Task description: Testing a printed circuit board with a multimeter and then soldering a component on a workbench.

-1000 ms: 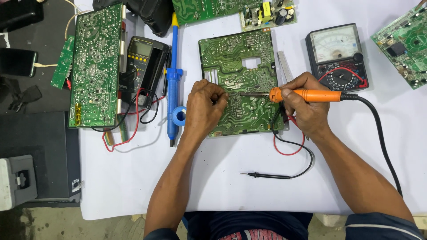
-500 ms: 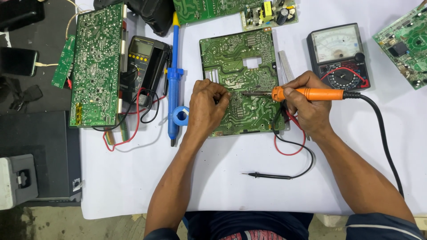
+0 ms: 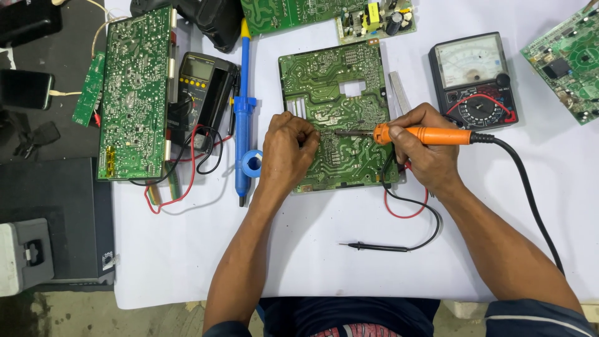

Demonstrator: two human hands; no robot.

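Bench: white table (image 3: 324,268), cloth or paper cover, front edge visible at bottom. Dark surface to the left carries a phone (image 3: 25,88) and a grey case (image 3: 25,256), the case cut by the frame edge. Bare concrete-looking floor below the table edge.

Work piece: green board (image 3: 337,93), solder side up, lies flat at table centre. Left hand (image 3: 284,150) rests on its left edge, fingers curled closed; whatever they pinch is too small to make out. Right hand (image 3: 424,146) is closed around the orange handle of a soldering iron (image 3: 424,134), held level, tip pointing left and meeting the board just beside the left fingertips. Black cord runs off the handle to the right and down past the forearm.

Around: blue desoldering pump (image 3: 243,118) lies lengthwise left of the board, a solder reel (image 3: 253,163) touching it. Further left, a digital meter (image 3: 199,87), partly under a second long board (image 3: 134,93). Red and black leads loop below them. Analog meter (image 3: 474,78) right of the work piece. A black probe (image 3: 380,247) lies loose near the table front, its lead looping up under the right hand.

Cut off: boards at top (image 3: 299,12) and at right edge (image 3: 568,62) only partly in frame. Dark object at top left of the table cannot be identified. Contact point of the tip is hard to resolve.
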